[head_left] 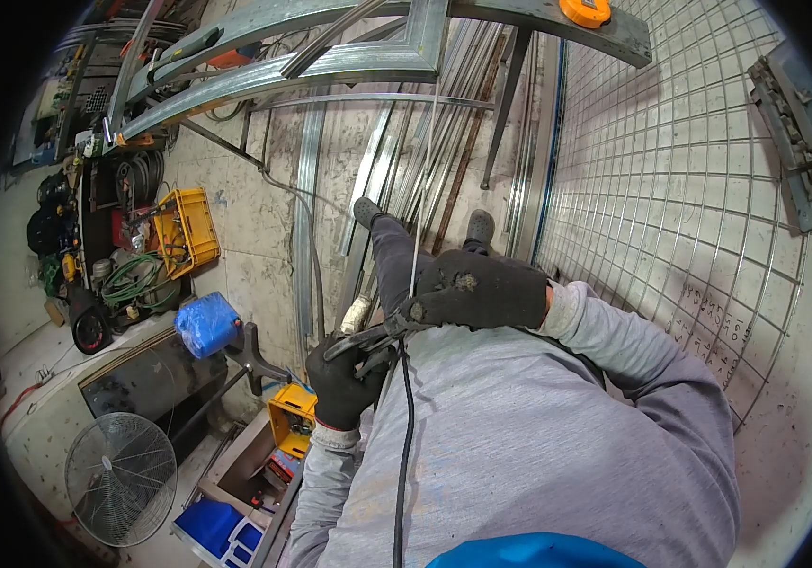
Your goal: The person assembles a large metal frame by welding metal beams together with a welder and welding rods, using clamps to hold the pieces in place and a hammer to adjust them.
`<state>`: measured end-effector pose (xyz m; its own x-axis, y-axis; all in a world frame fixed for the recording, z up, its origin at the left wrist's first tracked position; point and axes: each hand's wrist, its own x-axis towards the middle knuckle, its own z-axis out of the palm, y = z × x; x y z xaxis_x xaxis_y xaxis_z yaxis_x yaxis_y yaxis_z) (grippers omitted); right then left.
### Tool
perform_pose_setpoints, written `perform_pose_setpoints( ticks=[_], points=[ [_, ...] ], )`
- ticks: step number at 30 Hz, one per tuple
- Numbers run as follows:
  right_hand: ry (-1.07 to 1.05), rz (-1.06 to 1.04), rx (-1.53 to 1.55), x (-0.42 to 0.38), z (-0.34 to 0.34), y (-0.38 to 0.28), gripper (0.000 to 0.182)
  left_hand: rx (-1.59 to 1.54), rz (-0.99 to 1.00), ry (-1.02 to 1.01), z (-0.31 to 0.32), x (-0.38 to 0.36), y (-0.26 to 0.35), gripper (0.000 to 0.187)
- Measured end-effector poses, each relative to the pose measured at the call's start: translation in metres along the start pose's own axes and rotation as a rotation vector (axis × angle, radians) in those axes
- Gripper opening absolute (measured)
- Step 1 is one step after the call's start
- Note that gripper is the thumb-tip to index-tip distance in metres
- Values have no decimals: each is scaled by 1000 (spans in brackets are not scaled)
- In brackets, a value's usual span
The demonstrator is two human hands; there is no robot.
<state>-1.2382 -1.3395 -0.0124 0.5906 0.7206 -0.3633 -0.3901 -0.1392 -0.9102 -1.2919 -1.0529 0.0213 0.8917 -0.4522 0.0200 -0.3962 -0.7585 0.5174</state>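
My left hand point(338, 383), in a dark work glove, is closed around the handles of a pair of dark pliers point(368, 339). The jaws of the pliers point toward my right hand point(481, 287), also gloved, just in front of my grey sweatshirt. My right hand is closed where a thin pale line point(424, 180), a cord or rod, meets the pliers. That line runs up toward the metal frame. Below the jaws a black cable point(408, 454) hangs down over the sweatshirt. Whether line and cable are one piece is hidden by the glove.
A welded metal frame point(330, 64) spans the top, with an orange tape measure point(584, 11) on its beam. Long metal profiles point(425, 142) lie on the floor around my feet. Wire mesh point(661, 170) stands right. A yellow crate point(199, 232) and a fan point(122, 480) are left.
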Motion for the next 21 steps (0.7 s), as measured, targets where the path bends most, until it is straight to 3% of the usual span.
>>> perform_pose_setpoints(
  ticks=[1,3,5,6,7,9,10,11,12,16,17,19,21],
  points=[
    [-1,0,-1,1,4,7,27,0,0,1,2,0,-1,29],
    [201,-251,-27,2,14,29,22,-56,-19,92,7,0,-2,26],
    [114,-788,-476,16,-2,21,22,-42,-54,51,3,3,6,26],
    [-100,-297,-286,6,-9,12,41,-28,-11,55,4,2,3,26],
    [-101,-298,-287,9,-8,14,41,-27,-12,56,7,0,-1,26],
    [120,-905,-513,17,-3,22,19,-39,65,123,14,-8,-10,25],
    [88,-447,-185,0,-1,0,26,230,292,114,22,-23,-23,24],
    [54,13,138,-16,0,-21,35,-57,18,67,5,-6,-8,24],
    [55,13,139,-16,0,-20,35,-75,24,23,-1,-4,-4,24],
    [76,-330,-106,-11,2,-4,36,-160,26,-24,-4,0,-1,23],
    [76,-332,-107,-9,4,2,36,-159,27,-23,-4,0,0,23],
    [114,-172,402,-9,9,7,32,-92,-48,-30,-3,1,3,22],
    [89,-129,243,-10,4,-4,31,-93,-29,26,4,-1,-1,22]
  ],
)
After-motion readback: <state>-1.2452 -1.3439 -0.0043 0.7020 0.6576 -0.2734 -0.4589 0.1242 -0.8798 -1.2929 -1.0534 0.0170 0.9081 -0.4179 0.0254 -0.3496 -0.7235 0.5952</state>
